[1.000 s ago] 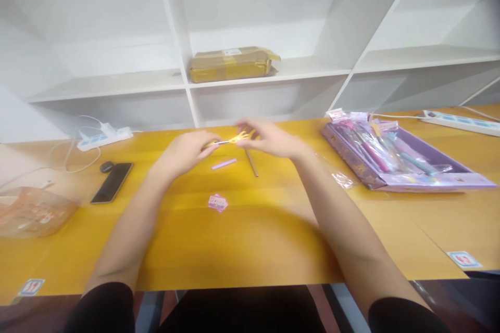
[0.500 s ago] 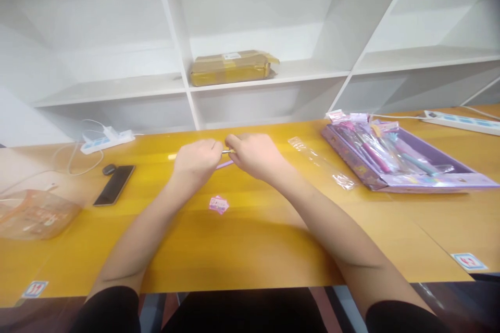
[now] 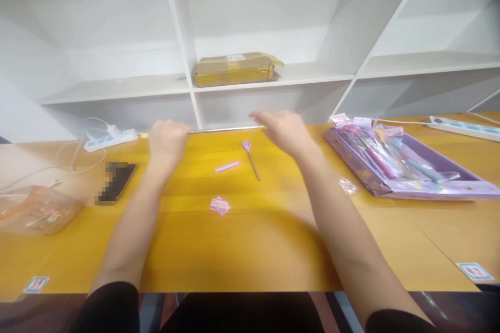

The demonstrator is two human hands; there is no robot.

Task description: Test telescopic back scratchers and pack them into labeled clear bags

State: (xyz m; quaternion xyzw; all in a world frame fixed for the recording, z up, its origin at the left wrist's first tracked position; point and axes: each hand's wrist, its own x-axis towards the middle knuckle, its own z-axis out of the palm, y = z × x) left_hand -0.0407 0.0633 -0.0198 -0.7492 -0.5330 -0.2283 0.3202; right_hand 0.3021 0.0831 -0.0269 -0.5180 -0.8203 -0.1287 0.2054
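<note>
A thin metal telescopic rod (image 3: 224,129), drawn out long, spans the gap between my hands. It looks like a back scratcher, with a pale yellow handle end (image 3: 144,136) poking out left of my fist. My left hand (image 3: 169,143) is closed around that handle. At the other end my right hand (image 3: 284,131), slightly blurred, pinches a yellow tip mostly hidden by the fingers. Below the rod lie a purple claw-shaped scratcher head on a metal stem (image 3: 252,160) and a separate purple tube (image 3: 226,166). Small pink cards (image 3: 220,205) rest nearer to me.
A purple box (image 3: 441,190) of bagged scratchers stands right, beside a clear wrapper (image 3: 347,186). A phone (image 3: 123,182), a power strip (image 3: 111,139) with cables, and an orange translucent bag (image 3: 42,213) are left. A taped parcel (image 3: 234,70) sits on the shelf behind.
My hands have moved apart and away from me, and the metal rod between them is now long. The purple head and tube, earlier mostly hidden under my hands, now show on the table.
</note>
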